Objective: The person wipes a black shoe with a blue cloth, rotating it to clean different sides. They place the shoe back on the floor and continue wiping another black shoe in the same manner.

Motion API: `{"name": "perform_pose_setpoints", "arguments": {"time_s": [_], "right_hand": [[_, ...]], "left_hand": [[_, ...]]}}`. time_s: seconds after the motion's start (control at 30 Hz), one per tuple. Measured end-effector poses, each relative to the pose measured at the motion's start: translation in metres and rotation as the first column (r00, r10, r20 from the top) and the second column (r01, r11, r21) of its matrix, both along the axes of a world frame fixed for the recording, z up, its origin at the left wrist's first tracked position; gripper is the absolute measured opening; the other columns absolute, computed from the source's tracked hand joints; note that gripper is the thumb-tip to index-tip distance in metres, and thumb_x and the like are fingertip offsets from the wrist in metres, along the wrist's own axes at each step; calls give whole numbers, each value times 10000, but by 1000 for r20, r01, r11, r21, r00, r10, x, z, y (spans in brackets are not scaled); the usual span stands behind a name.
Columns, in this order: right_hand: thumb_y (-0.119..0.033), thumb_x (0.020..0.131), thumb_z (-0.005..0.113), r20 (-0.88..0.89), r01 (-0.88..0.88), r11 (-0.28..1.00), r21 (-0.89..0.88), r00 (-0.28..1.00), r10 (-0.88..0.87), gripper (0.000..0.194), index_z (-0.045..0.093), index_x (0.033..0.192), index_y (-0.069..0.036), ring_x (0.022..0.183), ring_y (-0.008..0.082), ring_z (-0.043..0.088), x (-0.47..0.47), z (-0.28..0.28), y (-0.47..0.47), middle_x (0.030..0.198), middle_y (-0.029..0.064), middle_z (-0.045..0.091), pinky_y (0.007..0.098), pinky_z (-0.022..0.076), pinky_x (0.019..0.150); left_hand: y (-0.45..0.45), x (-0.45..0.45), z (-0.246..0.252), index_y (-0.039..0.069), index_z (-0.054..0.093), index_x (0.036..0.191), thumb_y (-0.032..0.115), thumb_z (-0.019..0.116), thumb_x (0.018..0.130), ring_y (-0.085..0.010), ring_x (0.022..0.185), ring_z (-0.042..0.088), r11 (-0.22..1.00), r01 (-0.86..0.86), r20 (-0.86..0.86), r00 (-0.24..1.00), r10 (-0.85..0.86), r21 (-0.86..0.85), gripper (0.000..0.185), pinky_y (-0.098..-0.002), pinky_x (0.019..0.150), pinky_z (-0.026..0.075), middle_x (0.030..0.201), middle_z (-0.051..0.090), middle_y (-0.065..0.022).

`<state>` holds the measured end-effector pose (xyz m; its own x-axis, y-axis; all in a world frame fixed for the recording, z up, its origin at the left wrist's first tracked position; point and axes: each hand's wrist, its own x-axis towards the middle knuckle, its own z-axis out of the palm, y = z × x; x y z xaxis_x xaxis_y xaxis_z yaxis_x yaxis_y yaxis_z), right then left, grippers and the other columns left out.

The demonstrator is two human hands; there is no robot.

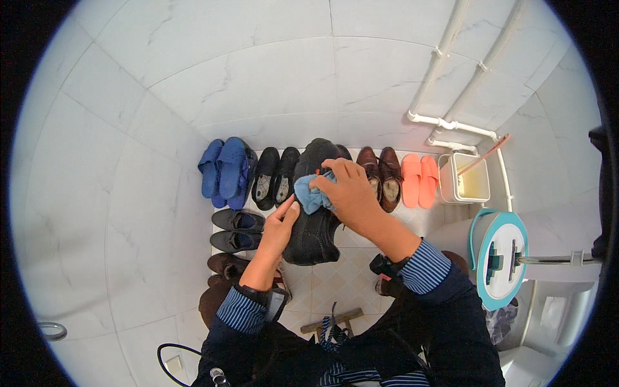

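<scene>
A black shoe (312,237) is held up in front of me at the centre, its toe pointing away from me. My left hand (279,227) grips the shoe's left edge, with thumb and fingertips against it. Bunched in my right hand (349,193) is a light blue cloth (312,193), pressed on the upper side of the shoe around its middle. The far side of the shoe and some fingers of my left hand are hidden.
Along the far wall stand blue slippers (231,167), black shoes (265,179), brown leather shoes (389,174) and coral slides (411,181). More dark shoes (236,241) line the left wall. At right are a white bucket (478,188) with a stick and a teal-rimmed mop bucket (520,227).
</scene>
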<state>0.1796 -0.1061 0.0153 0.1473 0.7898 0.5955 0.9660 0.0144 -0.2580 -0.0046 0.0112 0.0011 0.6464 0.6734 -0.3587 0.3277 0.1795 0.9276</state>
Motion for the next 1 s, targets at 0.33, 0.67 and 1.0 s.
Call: {"name": "perform_pose_setpoints", "arguments": {"time_s": [0.33,0.67,1.0], "right_hand": [[-100,757,798,-363,40,970,-241,923,-128,530,609,1237,-219,1073,351,556,-30,0,-5,1169,138,537,435,515,873],[-125,810,646,-103,-382,924,-9,919,380,203,627,1012,-120,1072,295,583,-89,20,-11,1098,93,590,448,488,897],[-107,793,676,-187,-72,997,12,980,73,235,629,1023,-123,1139,324,571,-37,-3,-1,1156,103,597,470,472,916]], "left_hand": [[-1,-4,-9,7,536,1460,310,651,1010,-134,1144,599,999,-19,-56,998,21,43,554,-257,963,468,1296,662,-113],[15,-5,-10,-3,574,1424,363,691,980,-147,1111,619,993,-104,15,995,104,63,587,-273,939,493,1297,658,-142],[9,-3,-7,27,587,1421,286,669,997,-137,1095,619,998,-18,17,1000,17,64,504,-257,947,480,1280,675,-103]]}}
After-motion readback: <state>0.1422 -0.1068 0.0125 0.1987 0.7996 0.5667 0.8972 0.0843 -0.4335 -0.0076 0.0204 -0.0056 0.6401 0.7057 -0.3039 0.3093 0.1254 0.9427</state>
